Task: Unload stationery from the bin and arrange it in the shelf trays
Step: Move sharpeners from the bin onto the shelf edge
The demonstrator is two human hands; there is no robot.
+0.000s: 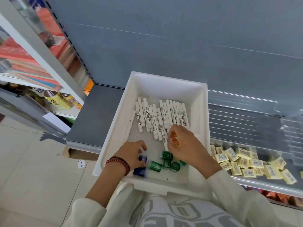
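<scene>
A white bin (203, 112) rests on the grey shelf (91, 115) in front of me. Several white markers (162, 117) lie side by side in its far half. Near the front lie green sharpeners (165, 163) and blue ones (139, 171). My left hand (131, 154), with red bead bracelets at the wrist, grips a blue sharpener (143, 158). Just right of it, my right hand (185, 145) is closed around small orange pieces (174, 139), above the green sharpeners.
To the right, a clear-fronted shelf tray (265, 184) holds several yellow erasers (246, 159). Clear dividers (246, 102) stand behind it. On the left, another rack carries bottles (57, 99) and colourful packs. A cardboard box (78, 153) sits on the tiled floor below.
</scene>
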